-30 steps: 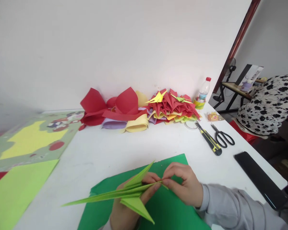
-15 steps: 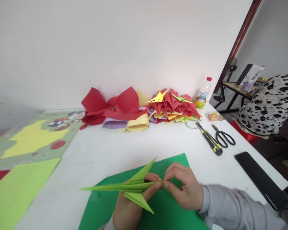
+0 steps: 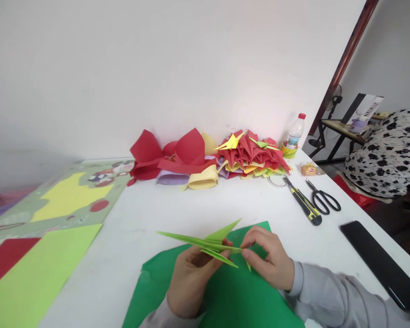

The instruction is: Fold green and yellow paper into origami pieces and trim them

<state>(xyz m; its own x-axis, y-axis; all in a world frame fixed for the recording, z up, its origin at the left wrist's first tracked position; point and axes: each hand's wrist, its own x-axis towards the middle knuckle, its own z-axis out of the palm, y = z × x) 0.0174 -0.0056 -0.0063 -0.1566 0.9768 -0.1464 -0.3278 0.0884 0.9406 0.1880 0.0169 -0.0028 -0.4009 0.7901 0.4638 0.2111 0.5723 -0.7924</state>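
Observation:
A light green origami crane [image 3: 212,243] with long narrow points is held above a dark green sheet of paper [image 3: 160,273]. My left hand [image 3: 193,273] grips its body from below, thumb on the near side. My right hand [image 3: 268,255] pinches the crane's right-hand tip between thumb and forefinger. A small green point hangs below those fingertips. The crane's other long point reaches out to the left, and one wing slants up to the right. My left palm hides part of the crane's underside.
Along the wall lie red folded paper cranes [image 3: 249,152] and curled red paper pieces [image 3: 189,148]. To the right are a bottle [image 3: 295,132], a utility knife [image 3: 304,202], black scissors [image 3: 323,196] and a long black object [image 3: 379,264]. Light green paper [image 3: 61,269] lies left. A person [image 3: 389,150] is beyond the table.
The crane has been tilted and turned, so its long left point now rises and its wings look narrower. A small point now hangs below my right fingertips. The view has shifted slightly left.

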